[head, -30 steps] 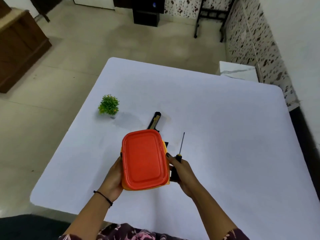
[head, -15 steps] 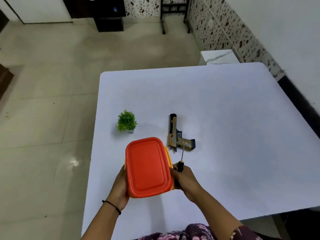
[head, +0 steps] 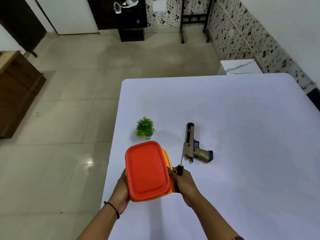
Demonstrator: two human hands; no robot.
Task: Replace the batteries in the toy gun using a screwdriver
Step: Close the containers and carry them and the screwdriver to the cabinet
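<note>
A tan and black toy gun (head: 194, 147) lies on its side on the white table (head: 242, 135), barrel pointing away from me. I hold an orange box with a red lid (head: 147, 170) above the table's left edge. My left hand (head: 122, 191) grips its left side. My right hand (head: 184, 185) presses against the box's right side and also grips a screwdriver (head: 181, 163) with a black and yellow handle. The screwdriver's thin shaft points away from me, its tip close to the gun. The box's contents are hidden by the lid.
A small green potted plant (head: 145, 127) stands on the table just beyond the box. The table's left edge runs beside my left arm, with tiled floor (head: 69, 118) below. A brown wooden cabinet (head: 17, 90) stands far left. A white marble-topped stand (head: 240, 66) sits past the table's far edge.
The view has swung left, so the table now sits to the right and the gun shows fully. Both hands still hold the box and screwdriver the same way.
</note>
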